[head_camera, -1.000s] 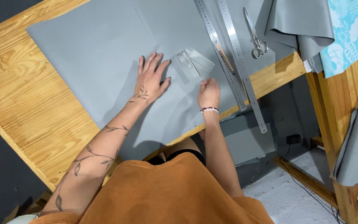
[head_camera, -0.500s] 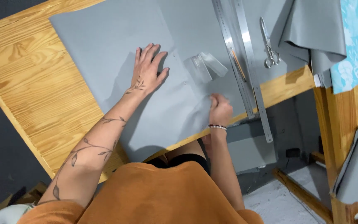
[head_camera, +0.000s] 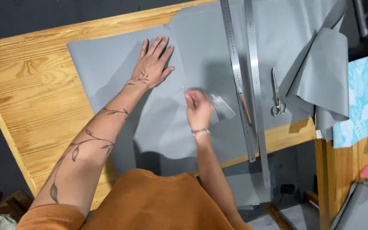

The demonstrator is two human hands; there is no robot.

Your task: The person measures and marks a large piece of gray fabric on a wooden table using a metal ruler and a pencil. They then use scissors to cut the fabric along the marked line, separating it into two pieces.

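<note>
Head view: left hand (head_camera: 153, 64) lies flat, fingers spread, pinning the grey sheet (head_camera: 107, 68) at 11 o'clock; right hand (head_camera: 199, 108), blurred, seems closed on something small I cannot identify. Sheet looks uncut; scissors (head_camera: 277, 93) lie untouched at 3 o'clock.

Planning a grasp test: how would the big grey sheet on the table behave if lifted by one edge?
The grey sheet is probably floppy: a like piece at the right folds and drapes over itself. It likely slides easily on the wooden table, since the left hand lies flat on it. It looks thin, so probably light.
</note>
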